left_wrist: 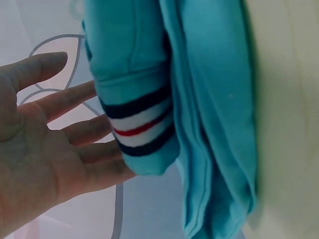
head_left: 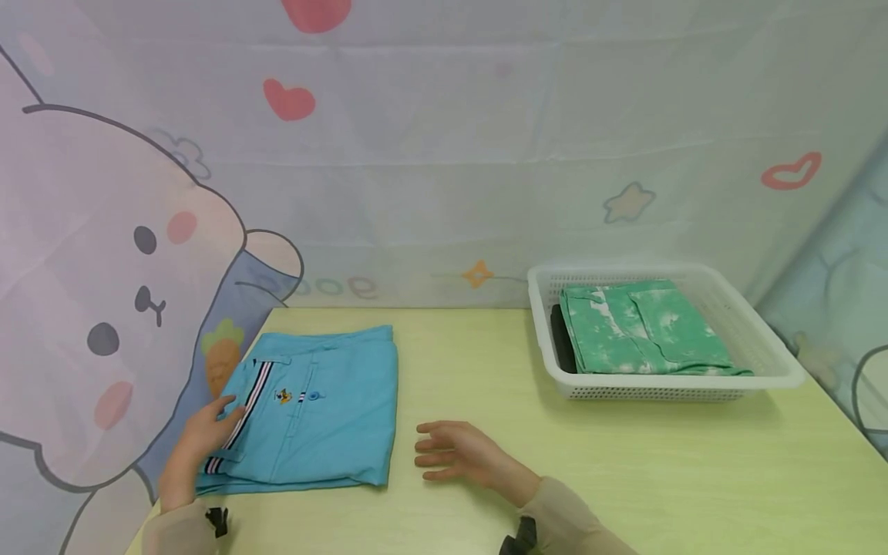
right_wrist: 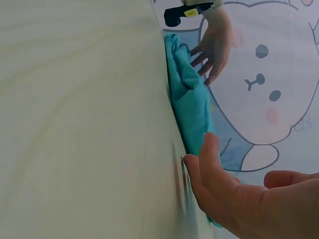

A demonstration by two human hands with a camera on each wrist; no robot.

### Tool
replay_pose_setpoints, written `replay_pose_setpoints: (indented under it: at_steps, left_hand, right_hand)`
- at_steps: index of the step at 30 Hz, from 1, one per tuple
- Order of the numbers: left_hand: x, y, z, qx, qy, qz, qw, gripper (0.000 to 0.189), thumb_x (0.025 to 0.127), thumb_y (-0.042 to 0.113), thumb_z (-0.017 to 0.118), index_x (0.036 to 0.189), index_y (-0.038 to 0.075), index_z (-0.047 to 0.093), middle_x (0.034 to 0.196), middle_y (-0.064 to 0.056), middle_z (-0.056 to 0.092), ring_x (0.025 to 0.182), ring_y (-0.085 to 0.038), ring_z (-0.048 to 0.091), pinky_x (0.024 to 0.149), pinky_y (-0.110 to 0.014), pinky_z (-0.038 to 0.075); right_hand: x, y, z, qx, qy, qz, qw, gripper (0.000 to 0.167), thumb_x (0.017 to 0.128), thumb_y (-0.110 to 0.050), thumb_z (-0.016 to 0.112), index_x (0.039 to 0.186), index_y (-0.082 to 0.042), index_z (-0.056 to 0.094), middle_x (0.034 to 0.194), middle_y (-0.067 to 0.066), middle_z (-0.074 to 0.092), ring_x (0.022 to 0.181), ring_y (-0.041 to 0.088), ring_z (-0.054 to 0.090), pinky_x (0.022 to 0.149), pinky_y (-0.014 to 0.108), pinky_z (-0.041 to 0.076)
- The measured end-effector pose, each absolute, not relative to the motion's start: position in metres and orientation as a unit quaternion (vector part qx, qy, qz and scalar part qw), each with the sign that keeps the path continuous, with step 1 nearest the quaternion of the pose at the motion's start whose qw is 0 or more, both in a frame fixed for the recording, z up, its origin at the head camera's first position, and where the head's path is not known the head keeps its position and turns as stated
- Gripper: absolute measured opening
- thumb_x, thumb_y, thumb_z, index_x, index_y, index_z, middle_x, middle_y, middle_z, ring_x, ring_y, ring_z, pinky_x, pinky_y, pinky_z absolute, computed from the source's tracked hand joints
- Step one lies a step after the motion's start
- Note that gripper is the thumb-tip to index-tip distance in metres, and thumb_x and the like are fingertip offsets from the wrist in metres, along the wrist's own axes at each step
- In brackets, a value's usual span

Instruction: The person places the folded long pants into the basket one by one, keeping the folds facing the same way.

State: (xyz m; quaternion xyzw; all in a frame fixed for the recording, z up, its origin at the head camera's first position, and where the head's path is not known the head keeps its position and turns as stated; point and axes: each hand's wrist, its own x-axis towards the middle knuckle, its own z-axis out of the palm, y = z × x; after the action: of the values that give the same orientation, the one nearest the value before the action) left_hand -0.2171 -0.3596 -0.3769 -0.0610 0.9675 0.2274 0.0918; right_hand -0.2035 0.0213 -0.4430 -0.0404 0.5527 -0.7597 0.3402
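Observation:
A folded light-blue polo shirt (head_left: 333, 416) with a button, a small emblem and striped edging lies on the left of the table. My left hand (head_left: 208, 432) is at its left edge, fingers spread. In the left wrist view, that hand's fingertips go out of sight behind the striped cuff (left_wrist: 142, 122); whether they touch it I cannot tell. To the right of the shirt, my right hand (head_left: 465, 455) is held apart from it, fingers loosely extended and nothing in them. The right wrist view shows the shirt (right_wrist: 192, 104) edge-on beyond that hand.
A white plastic basket (head_left: 770, 354) stands at the back right of the table (head_left: 624, 470). Inside are a folded green-and-white cloth garment (head_left: 638, 327) and something black (head_left: 563, 339) beside it. A printed curtain (head_left: 444, 154) hangs behind the table.

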Motion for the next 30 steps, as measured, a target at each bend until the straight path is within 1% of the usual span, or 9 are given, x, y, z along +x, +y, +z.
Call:
replay_pose_setpoints:
  at_steps: [8, 14, 21, 30]
  left_hand:
    - [-0.218, -0.365, -0.381, -0.066, 0.966, 0.233, 0.093, 0.063, 0.096, 0.033, 0.031, 0.135, -0.015, 0.019, 0.134, -0.042, 0.018, 0.12, -0.057, 0.021, 0.095, -0.063, 0.028]
    - [-0.219, -0.369, -0.384, -0.057, 0.967, 0.227, 0.096, 0.062, 0.096, 0.032, 0.03, 0.134, -0.016, 0.019, 0.134, -0.042, 0.018, 0.12, -0.057, 0.021, 0.096, -0.063, 0.027]
    - [-0.22, -0.372, -0.379, -0.05, 0.965, 0.229, 0.119, 0.063, 0.097, 0.032, 0.028, 0.133, -0.018, 0.015, 0.133, -0.043, 0.016, 0.12, -0.058, 0.019, 0.095, -0.063, 0.027]
    - [-0.224, -0.377, -0.375, -0.047, 0.964, 0.228, 0.129, 0.061, 0.097, 0.03, 0.026, 0.132, -0.02, 0.017, 0.131, -0.044, 0.017, 0.118, -0.059, 0.022, 0.094, -0.063, 0.029]
  right_hand:
    - [-0.207, 0.013, -0.445, -0.034, 0.52, -0.776, 0.356, 0.053, 0.092, -0.026, 0.042, 0.135, 0.005, 0.032, 0.134, 0.033, 0.035, 0.118, 0.043, 0.044, 0.091, 0.052, 0.043]
    - [-0.209, 0.007, -0.444, -0.017, 0.501, -0.787, 0.36, 0.054, 0.092, -0.026, 0.043, 0.135, 0.004, 0.031, 0.134, 0.032, 0.034, 0.119, 0.044, 0.042, 0.093, 0.053, 0.041]
    - [-0.211, 0.0, -0.444, -0.004, 0.484, -0.797, 0.362, 0.052, 0.092, -0.025, 0.043, 0.135, 0.003, 0.032, 0.135, 0.032, 0.034, 0.12, 0.045, 0.041, 0.093, 0.053, 0.04]
    - [-0.216, -0.008, -0.446, 0.001, 0.467, -0.806, 0.363, 0.052, 0.093, -0.025, 0.042, 0.136, 0.002, 0.031, 0.136, 0.032, 0.03, 0.123, 0.045, 0.037, 0.095, 0.054, 0.038]
